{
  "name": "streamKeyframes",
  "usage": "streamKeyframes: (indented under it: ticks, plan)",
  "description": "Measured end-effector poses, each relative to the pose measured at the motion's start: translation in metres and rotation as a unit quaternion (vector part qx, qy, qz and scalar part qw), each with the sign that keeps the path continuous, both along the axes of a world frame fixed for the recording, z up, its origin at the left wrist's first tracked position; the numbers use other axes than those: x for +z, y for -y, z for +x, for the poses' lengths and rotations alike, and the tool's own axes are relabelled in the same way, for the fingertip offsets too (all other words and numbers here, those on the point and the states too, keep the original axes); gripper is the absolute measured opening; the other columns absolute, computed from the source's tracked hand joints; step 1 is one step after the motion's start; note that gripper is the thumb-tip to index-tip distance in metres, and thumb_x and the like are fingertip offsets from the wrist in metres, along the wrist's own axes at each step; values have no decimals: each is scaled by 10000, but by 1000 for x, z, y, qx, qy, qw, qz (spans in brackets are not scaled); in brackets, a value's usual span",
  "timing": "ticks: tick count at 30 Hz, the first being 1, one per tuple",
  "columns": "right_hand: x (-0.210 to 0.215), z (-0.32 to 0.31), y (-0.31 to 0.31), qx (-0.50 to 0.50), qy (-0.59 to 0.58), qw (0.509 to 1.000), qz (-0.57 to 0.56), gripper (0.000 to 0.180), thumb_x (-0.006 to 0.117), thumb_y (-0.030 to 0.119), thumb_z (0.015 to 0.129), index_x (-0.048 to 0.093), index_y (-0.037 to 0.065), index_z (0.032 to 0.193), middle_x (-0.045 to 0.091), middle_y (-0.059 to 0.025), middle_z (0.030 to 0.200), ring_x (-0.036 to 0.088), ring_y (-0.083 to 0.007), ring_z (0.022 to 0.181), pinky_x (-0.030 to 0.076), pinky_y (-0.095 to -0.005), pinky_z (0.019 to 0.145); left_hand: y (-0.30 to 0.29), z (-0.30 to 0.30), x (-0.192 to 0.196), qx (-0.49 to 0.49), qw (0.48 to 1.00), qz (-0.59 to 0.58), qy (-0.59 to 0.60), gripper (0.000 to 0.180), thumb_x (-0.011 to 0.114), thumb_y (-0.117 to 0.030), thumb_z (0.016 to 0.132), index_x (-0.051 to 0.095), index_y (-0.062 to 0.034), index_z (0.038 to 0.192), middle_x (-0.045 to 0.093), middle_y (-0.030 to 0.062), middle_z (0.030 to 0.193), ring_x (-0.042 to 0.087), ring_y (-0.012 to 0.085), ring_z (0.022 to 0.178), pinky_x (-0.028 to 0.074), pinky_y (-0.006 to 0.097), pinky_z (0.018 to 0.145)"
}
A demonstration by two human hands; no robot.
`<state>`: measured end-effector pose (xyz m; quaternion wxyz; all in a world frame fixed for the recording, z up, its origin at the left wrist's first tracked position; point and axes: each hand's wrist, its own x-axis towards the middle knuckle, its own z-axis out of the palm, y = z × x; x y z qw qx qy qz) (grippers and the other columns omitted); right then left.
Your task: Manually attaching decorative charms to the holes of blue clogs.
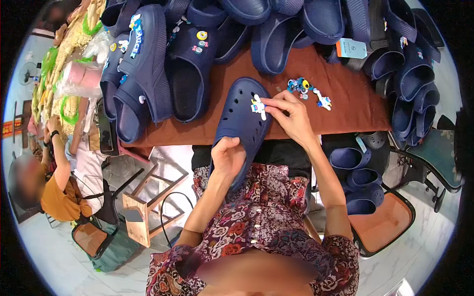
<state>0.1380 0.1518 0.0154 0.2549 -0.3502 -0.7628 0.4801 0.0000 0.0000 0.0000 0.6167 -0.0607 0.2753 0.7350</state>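
Holding a navy clog (240, 118) steady with my left hand (227, 158), fingers curled around its heel end, which hangs off the table edge toward my lap. My right hand (291, 116) is up at the toe end, fingertips pinched on a little white and blue charm (258, 106) that sits right on the holed top of the clog. So both hands are grasping something: left on the shoe, right on the charm.

Just beyond my right fingers, on the brown tablecloth (345, 98), there's a small loose bunch of charms (300, 86), blue and yellow ones, and another white figure charm (324, 101) beside them. Nothing's in a tray, they just lie on the cloth.

Further out past both hands is a whole heap of navy clogs (276, 29) across the back of the table. A couple to the left of my left hand already have charms on them (190, 64). One on the far right has a light blue tag (352, 48).

Below my right elbow, a chair with an orange seat (382, 222) has more navy clogs (355, 172) piled next to it. Off to my left there's a small wooden stool (143, 207) on the floor, and a person in an orange top (57, 192) sitting by bundles with green bands (69, 106).
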Motion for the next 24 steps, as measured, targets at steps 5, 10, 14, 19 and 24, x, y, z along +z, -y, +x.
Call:
streamKeyframes:
  ticks: [5,10,14,19,24]
  plan:
    - [-2,-1,0,7,-6,999,32,244,695,47,829,724,70,1070,589,-35,875,566,-130,810,459,-262,718,-4,-6,9,-24,1000,19,1,617,581,-97,694,488,54,1285,543,179,1298,479,326,1238,327,467,1095]
    - [3,6,1,-16,-69,997,-29,213,651,46,870,702,57,1077,612,-45,931,573,-133,868,465,-248,742,-9,-4,15,9,998,13,53,635,574,-167,713,479,54,1301,535,194,1312,498,348,1220,346,474,1084]
    - [-8,37,-18,-121,-47,989,70,174,612,30,891,694,56,1043,619,-62,949,611,-146,821,499,-261,706,-9,-6,16,23,999,-26,38,604,568,-222,741,504,47,1278,559,196,1288,535,356,1181,376,485,1060]
    - [-20,91,-41,-270,77,949,146,171,599,47,887,694,75,1026,626,-92,941,627,-189,811,500,-284,687,-9,-7,10,34,998,-43,22,581,574,-298,780,531,36,1254,579,190,1269,547,347,1172,389,483,1043]
    - [-28,112,-43,-251,179,928,208,203,617,79,858,679,48,1048,619,-130,1002,588,-310,941,464,-383,854,-13,-3,14,57,996,-70,5,542,584,-295,780,564,21,1220,589,173,1265,564,333,1139,396,459,1032]
